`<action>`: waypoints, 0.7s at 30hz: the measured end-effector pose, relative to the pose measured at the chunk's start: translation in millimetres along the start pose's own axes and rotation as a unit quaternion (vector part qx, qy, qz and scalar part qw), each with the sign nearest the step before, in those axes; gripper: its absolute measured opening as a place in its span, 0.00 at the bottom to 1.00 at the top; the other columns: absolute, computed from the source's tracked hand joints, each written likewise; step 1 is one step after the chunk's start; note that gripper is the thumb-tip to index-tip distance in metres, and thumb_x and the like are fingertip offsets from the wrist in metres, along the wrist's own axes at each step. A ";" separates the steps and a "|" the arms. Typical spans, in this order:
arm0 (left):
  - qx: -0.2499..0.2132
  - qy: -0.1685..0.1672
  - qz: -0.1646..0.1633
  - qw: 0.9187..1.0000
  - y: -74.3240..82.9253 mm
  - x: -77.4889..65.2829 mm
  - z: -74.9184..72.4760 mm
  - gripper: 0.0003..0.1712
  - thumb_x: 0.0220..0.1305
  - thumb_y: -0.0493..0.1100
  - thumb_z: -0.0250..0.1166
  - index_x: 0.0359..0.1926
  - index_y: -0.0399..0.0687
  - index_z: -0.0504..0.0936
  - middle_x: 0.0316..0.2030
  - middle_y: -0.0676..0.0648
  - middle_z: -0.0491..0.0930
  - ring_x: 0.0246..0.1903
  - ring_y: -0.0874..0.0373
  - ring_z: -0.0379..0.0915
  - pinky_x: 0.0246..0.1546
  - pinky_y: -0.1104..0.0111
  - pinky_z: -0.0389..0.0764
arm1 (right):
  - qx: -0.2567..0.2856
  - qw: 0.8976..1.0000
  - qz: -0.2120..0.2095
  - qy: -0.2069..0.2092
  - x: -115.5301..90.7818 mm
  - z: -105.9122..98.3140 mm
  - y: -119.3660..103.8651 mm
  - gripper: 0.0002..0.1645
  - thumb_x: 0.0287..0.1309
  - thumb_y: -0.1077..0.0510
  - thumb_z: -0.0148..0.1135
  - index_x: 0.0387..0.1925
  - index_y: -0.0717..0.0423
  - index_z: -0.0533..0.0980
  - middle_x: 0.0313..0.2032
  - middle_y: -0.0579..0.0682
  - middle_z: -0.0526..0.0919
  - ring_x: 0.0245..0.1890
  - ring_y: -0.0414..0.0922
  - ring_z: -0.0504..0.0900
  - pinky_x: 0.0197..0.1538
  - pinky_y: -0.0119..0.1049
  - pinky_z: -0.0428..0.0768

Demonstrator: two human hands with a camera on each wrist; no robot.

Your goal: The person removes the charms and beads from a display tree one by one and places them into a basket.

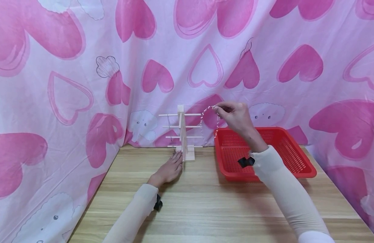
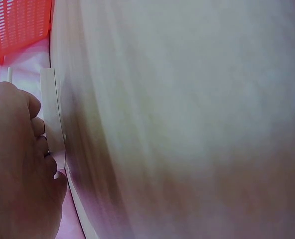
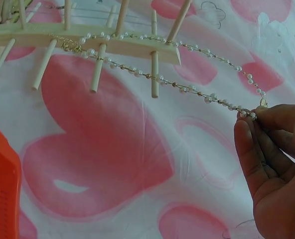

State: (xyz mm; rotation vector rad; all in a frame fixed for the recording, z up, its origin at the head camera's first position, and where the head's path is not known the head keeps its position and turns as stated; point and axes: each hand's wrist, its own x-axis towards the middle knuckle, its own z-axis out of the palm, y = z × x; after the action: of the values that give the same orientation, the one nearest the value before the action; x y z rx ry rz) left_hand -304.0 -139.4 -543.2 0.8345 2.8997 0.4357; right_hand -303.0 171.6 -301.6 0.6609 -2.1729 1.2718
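Note:
My right hand (image 1: pixel 235 116) pinches a necklace of small white pearls and gold beads (image 3: pixel 160 78) between thumb and fingertips, above the basket. The necklace hangs in a long loop. In the head view one strand passes by the right-hand peg tips of a pale wooden peg rack (image 1: pixel 183 130), and the gold chain end overlaps the rack in the right wrist view. My left hand (image 1: pixel 170 168) rests at the foot of the rack, fingers laid on the base (image 2: pixel 50 107). A thin dark chain (image 1: pixel 169 123) hangs from the rack's upper left peg.
A red plastic basket (image 1: pixel 221 165) with slotted walls stands right of the rack, under my right forearm. The rack's pegs stick out to both sides at several heights. Behind the wood-grain table (image 1: pixel 202 206) hangs a pink heart-patterned cloth (image 1: pixel 157 76).

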 end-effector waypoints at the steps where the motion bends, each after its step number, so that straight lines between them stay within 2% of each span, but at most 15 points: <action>1: 0.005 0.001 0.000 1.000 0.3 -0.1 -0.2 0.35 0.86 0.47 0.38 0.84 0.34 0.51 0.86 0.37 0.45 0.86 0.39 0.40 0.86 0.48 0.51 | -0.002 1.000 -0.002 0.001 0.3 -1.4 0.6 0.09 0.69 0.61 0.71 0.45 0.61 0.91 0.36 0.59 0.93 0.30 0.39 0.85 0.39 0.18 0.84; 7: 0.008 0.001 0.003 1.000 1.2 -0.5 -1.9 0.35 0.86 0.47 0.38 0.84 0.34 0.50 0.86 0.37 0.45 0.86 0.40 0.39 0.86 0.48 0.51 | -0.018 1.000 -0.011 0.007 1.1 -11.4 4.4 0.08 0.69 0.62 0.71 0.44 0.60 0.91 0.35 0.58 0.92 0.29 0.41 0.84 0.38 0.17 0.83; 14: 0.010 0.001 0.004 1.000 -0.1 0.5 -0.2 0.35 0.86 0.47 0.37 0.84 0.35 0.50 0.86 0.38 0.44 0.86 0.40 0.39 0.86 0.48 0.51 | -0.041 0.999 -0.011 0.015 1.3 -24.0 8.3 0.08 0.68 0.62 0.71 0.44 0.62 0.90 0.33 0.60 0.91 0.27 0.33 0.81 0.35 0.15 0.81; 21: 0.010 0.006 0.005 1.000 1.5 -1.0 -1.3 0.35 0.86 0.47 0.38 0.84 0.34 0.51 0.86 0.37 0.45 0.86 0.39 0.40 0.86 0.48 0.51 | -0.049 0.998 0.005 0.025 1.5 -35.2 15.2 0.09 0.69 0.62 0.70 0.44 0.63 0.90 0.33 0.62 0.91 0.26 0.29 0.80 0.34 0.15 0.80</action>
State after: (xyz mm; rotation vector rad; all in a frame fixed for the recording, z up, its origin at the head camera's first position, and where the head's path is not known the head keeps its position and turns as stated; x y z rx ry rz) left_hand -302.5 -139.0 -541.5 0.8530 2.9160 0.4140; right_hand -306.9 209.2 -295.5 0.5741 -2.1834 1.1667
